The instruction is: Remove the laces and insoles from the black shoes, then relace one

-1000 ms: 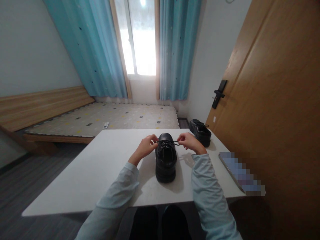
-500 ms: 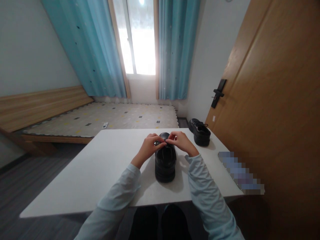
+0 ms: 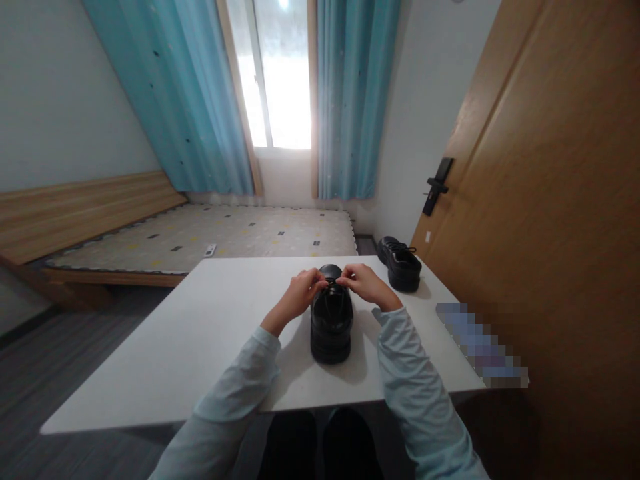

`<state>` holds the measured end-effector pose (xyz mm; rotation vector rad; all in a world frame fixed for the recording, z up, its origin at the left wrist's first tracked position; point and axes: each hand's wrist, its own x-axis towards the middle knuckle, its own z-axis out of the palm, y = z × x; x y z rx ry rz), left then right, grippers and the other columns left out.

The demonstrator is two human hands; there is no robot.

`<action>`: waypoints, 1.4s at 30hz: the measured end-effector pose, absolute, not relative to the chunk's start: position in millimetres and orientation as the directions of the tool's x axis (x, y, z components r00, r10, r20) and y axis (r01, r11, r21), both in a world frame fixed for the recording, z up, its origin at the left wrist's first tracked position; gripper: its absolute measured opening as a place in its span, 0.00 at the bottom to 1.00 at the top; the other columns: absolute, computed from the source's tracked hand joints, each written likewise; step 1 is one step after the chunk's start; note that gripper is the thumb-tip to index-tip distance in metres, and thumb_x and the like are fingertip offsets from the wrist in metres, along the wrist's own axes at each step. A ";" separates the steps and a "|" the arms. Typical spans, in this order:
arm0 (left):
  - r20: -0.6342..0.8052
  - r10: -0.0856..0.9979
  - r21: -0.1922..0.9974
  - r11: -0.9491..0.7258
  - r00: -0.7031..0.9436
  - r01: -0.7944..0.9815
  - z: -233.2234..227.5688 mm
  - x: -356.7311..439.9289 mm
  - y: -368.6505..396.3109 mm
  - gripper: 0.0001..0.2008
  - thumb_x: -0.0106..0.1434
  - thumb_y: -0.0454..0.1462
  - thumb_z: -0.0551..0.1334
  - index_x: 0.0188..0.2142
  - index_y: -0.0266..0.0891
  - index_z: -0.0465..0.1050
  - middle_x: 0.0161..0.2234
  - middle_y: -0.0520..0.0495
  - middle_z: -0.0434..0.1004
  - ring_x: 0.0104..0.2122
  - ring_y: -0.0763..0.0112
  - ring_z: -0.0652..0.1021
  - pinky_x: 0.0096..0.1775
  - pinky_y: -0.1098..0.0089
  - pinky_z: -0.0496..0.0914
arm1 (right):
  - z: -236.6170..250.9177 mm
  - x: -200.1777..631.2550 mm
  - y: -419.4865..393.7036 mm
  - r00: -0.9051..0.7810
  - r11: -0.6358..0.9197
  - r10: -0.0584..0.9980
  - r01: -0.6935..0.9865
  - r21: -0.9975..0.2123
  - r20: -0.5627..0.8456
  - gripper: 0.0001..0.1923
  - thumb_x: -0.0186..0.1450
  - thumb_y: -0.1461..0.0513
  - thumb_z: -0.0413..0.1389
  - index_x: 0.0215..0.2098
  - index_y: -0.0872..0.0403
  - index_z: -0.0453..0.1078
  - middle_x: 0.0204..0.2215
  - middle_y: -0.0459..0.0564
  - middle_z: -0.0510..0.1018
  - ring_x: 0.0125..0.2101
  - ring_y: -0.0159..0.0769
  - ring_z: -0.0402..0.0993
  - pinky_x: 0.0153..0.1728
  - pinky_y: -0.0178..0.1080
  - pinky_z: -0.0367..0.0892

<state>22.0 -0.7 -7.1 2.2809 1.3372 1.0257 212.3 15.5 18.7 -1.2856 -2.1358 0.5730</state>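
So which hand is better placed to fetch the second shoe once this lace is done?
Probably the right hand. It sits on the side of the near shoe facing the second shoe, which stands at the table's far right corner. The left hand would have to cross over. Both are pinching the laces.

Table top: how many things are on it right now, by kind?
Black lace-up leather shoes: 2, one between the hands, one at the far right corner.
Flat blurred rectangular object at the right edge: 1.
Total: 3.
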 end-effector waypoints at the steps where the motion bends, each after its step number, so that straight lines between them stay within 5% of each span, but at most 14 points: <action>1: 0.422 0.849 0.582 -0.522 0.318 0.623 -6.1 20.1 -1.5 0.06 0.63 0.38 0.56 0.30 0.39 0.67 0.30 0.49 0.73 0.32 0.68 0.71 0.36 0.67 0.65 | 18.7 214.5 15.5 -0.369 0.439 0.895 0.631 -0.639 0.249 0.08 0.59 0.62 0.58 0.23 0.58 0.68 0.19 0.45 0.71 0.22 0.28 0.65 0.26 0.32 0.57; 9: 0.380 0.847 0.608 -0.532 0.372 0.589 3.2 5.4 -7.0 0.10 0.63 0.41 0.56 0.30 0.38 0.67 0.29 0.50 0.73 0.30 0.71 0.72 0.34 0.70 0.65 | 18.9 234.3 13.0 -0.411 0.296 0.905 0.415 -0.860 0.113 0.11 0.58 0.59 0.58 0.23 0.56 0.63 0.12 0.40 0.66 0.10 0.24 0.59 0.12 0.29 0.53; 16: 0.370 0.852 0.585 -0.523 0.369 0.620 3.6 -2.7 -4.7 0.06 0.60 0.39 0.61 0.33 0.39 0.71 0.29 0.51 0.76 0.29 0.72 0.74 0.33 0.71 0.66 | 19.1 242.0 12.2 -0.440 0.216 0.895 0.296 -0.930 0.068 0.16 0.53 0.56 0.64 0.24 0.56 0.62 0.15 0.43 0.71 0.16 0.30 0.70 0.13 0.31 0.67; 21: 0.340 0.827 0.558 -0.560 0.447 0.612 8.1 -4.3 -7.2 0.08 0.59 0.39 0.62 0.37 0.42 0.76 0.30 0.51 0.79 0.32 0.70 0.77 0.37 0.70 0.67 | 20.8 243.0 10.4 -0.470 0.221 0.882 0.346 -0.912 0.036 0.09 0.54 0.62 0.60 0.30 0.59 0.69 0.19 0.46 0.73 0.18 0.31 0.72 0.15 0.32 0.70; 30: 0.318 0.839 0.554 -0.542 0.441 0.632 8.4 -5.1 -8.5 0.04 0.56 0.35 0.60 0.31 0.38 0.73 0.32 0.50 0.78 0.33 0.71 0.75 0.39 0.69 0.68 | 22.0 246.0 13.7 -0.449 0.371 0.888 0.579 -0.726 0.096 0.02 0.52 0.67 0.56 0.24 0.59 0.71 0.17 0.45 0.72 0.19 0.26 0.64 0.17 0.27 0.58; 42: 0.151 0.807 0.651 -0.515 0.571 0.558 4.3 -11.4 -7.9 0.06 0.57 0.38 0.57 0.27 0.38 0.68 0.28 0.51 0.74 0.30 0.72 0.73 0.35 0.71 0.68 | 18.8 251.8 12.1 -0.522 0.252 0.850 0.528 -0.811 -0.076 0.07 0.50 0.67 0.56 0.19 0.55 0.60 0.12 0.37 0.62 0.13 0.22 0.57 0.15 0.27 0.52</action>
